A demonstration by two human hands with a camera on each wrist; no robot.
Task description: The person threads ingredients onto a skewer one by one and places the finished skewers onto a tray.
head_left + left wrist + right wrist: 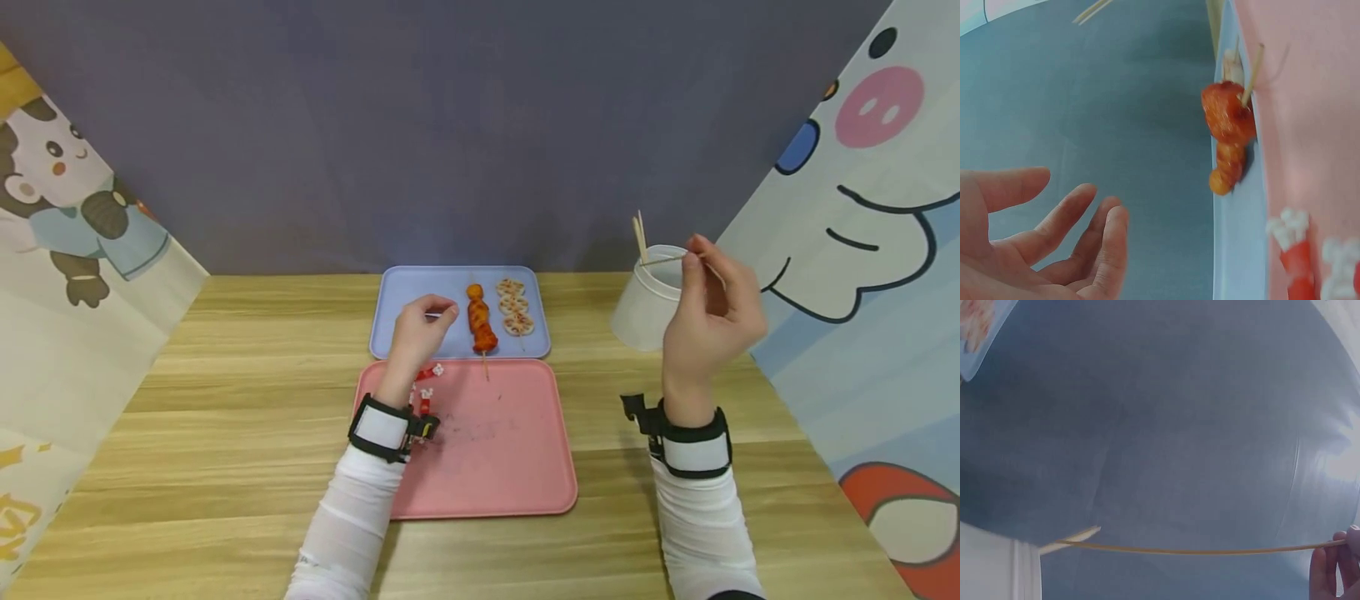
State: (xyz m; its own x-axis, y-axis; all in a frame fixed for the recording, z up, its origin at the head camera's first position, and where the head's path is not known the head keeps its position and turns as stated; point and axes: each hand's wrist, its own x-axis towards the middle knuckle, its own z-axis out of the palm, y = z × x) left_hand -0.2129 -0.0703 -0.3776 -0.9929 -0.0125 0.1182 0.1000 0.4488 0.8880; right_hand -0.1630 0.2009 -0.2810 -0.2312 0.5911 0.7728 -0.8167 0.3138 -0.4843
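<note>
My right hand [716,308] pinches one end of a thin wooden skewer [1197,552] between thumb and fingertips, raised beside the white cup [636,312]. The skewer lies nearly level, its far end over the cup's rim in the head view. Over the blue tray [392,292], my left hand [420,333] hovers with relaxed, bent fingers and a gap between thumb and fingers, holding nothing. To its right on that tray lie a skewer of orange-red glazed pieces [478,321] and a skewer of browned lotus root slices [515,305].
In front of the blue tray is a pink tray [502,475]. Several small red pieces with white frilly ends [1297,269] lie on its left side, partly hidden by my left wrist. Light wooden sticks [639,237] stand in the cup. A grey wall [450,150] rises behind.
</note>
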